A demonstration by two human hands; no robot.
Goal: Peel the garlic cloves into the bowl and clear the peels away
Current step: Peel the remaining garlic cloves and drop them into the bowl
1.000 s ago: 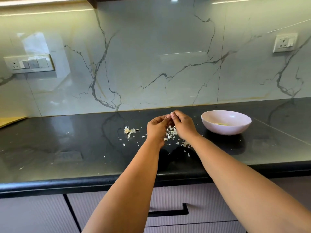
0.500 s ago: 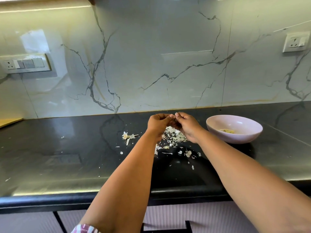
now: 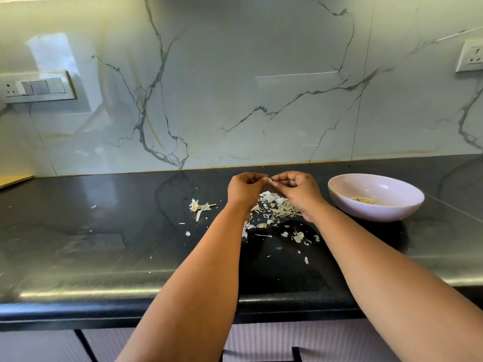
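**A:** Start at your left. The dry, pale garlic stalk with its papery root end [image 3: 200,206] lies alone on the glossy black stone counter [image 3: 78,246], well apart from your hands. Leave it for the sweep-up.

**B:** And my left hand [image 3: 244,190]?

**A:** Its fingers are curled in, tips meeting those of your right hand [image 3: 298,190]. A small pale thing shows between them, probably the garlic clove [image 3: 270,180] you're peeling, though it is too small for me to be sure. Both hands pinch it above the heap of white papery peels [image 3: 277,207].

**B:** How do I do this well?

**A:** Hold the clove steady with the left fingertips and let the right thumbnail lift the skin from one end, pulling along its length, not picking bits off. Stay over the heap so scraps drop there; loose flakes already lie scattered toward the counter's front edge.

**B:** Then?

**A:** Carry the bare clove right to the shallow pale lilac bowl [image 3: 376,207], standing just beside your right wrist with a few peeled cloves [image 3: 363,200] in it. Shake off clinging skin first.
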